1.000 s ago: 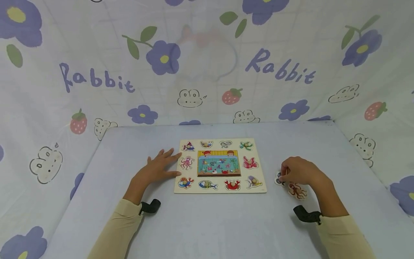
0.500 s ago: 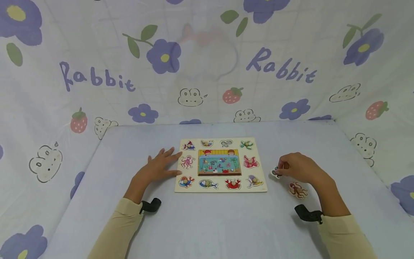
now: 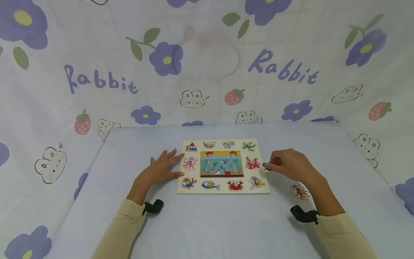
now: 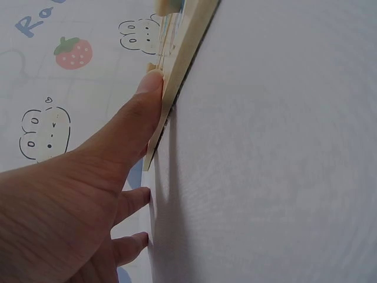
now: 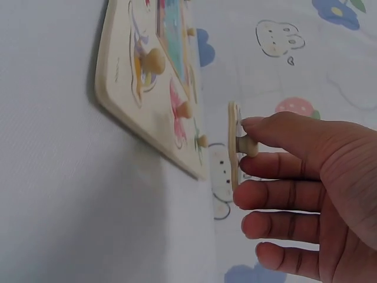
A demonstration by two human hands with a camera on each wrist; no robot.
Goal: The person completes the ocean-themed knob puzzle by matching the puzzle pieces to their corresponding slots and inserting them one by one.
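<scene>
A wooden knob puzzle board with sea animals round an aquarium picture lies on the table. My left hand is spread at its left side; in the left wrist view the thumb rests on the board's edge. Between thumb and index finger, my right hand pinches a small knobbed puzzle piece by its knob. The piece is held just over the board's right edge, its picture mostly hidden by the fingers and seen edge-on. A brown octopus puzzle piece lies on the table below the right hand.
Most pictures on the board carry pieces with round knobs, such as the red crab. The pink octopus picture and the grey one at the top show no knob. A patterned curtain hangs behind the table.
My right hand has lifted the small puzzle piece from beside the octopus piece and carried it left to the board's right edge. The left hand stays in place.
</scene>
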